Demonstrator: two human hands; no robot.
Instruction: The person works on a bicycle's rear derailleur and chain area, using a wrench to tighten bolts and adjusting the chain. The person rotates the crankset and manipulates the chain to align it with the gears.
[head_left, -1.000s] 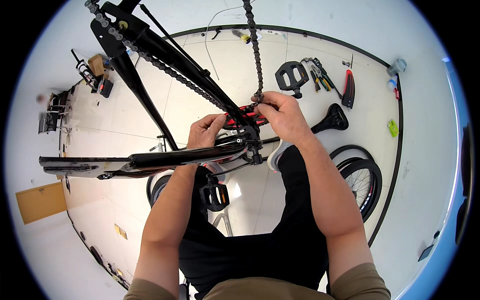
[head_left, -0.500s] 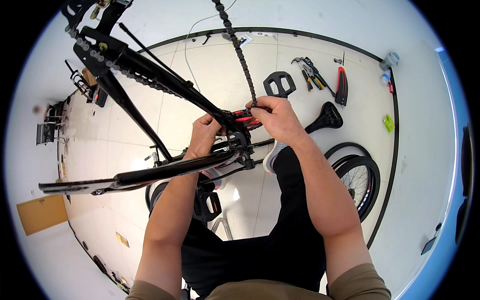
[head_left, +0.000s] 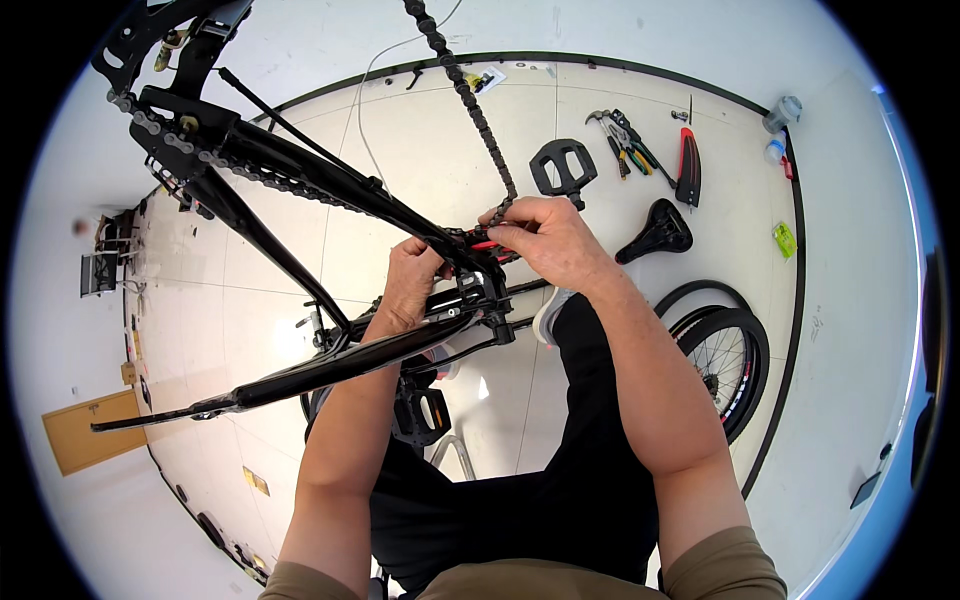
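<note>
My right hand pinches the hanging bicycle chain low down, where it meets the red-and-black chainring. My left hand is closed at the left side of the chainring, its fingertips partly hidden behind the black bicycle frame; what they hold I cannot make out. The frame slants across my view above my legs, a second length of chain lying along its upper stay. A black pedal sticks up beyond my right hand, and another sits below the frame by my left forearm.
On the tiled floor to my right lie a saddle, hand tools, a red-and-black piece, wheels and a green packet. A bottle stands by the far edge. A brown board is at left.
The frame and chain's top have shifted leftward, with the frame's near arm lower at the left. My right hand has moved slightly left and down, still pinching the chain.
</note>
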